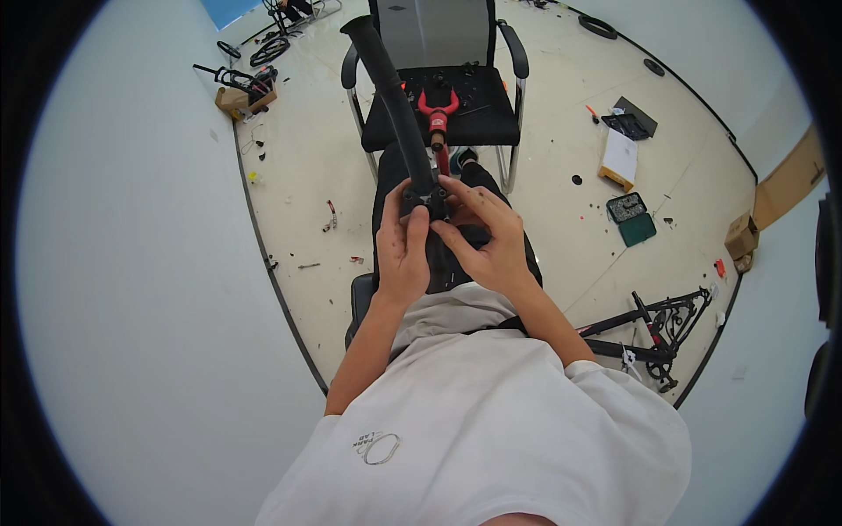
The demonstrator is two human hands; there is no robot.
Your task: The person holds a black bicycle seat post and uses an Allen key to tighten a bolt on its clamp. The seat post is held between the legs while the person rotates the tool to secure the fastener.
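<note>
Steadying a clamp (426,201) above the dark trousers (389,180), the two hands met at the near end of a bar (395,98). The left hand (404,261) pinched the clamp's left side, thumb uppermost; the right hand (496,241) gripped its right side between thumb and forefinger, though whether a small part lay hidden there could not be told. Judged from this pose, the work went best with one hand as fixed support and the other making fine adjustments, the clamp square to the bar; the long overhang probably acted as a lever, so a hold close to the joint was the sounder choice. The bar was a matt black tube, flared at its far end; the clamp was blocky, dark and apparently metal. Beyond, a glossy red fork (438,112) with two rounded prongs lay on the flat black seat of a chair (487,131). On the smooth, pale floor (316,175), to the right, were an open green case (638,231) and a slim-tubed black frame (651,328).
</note>
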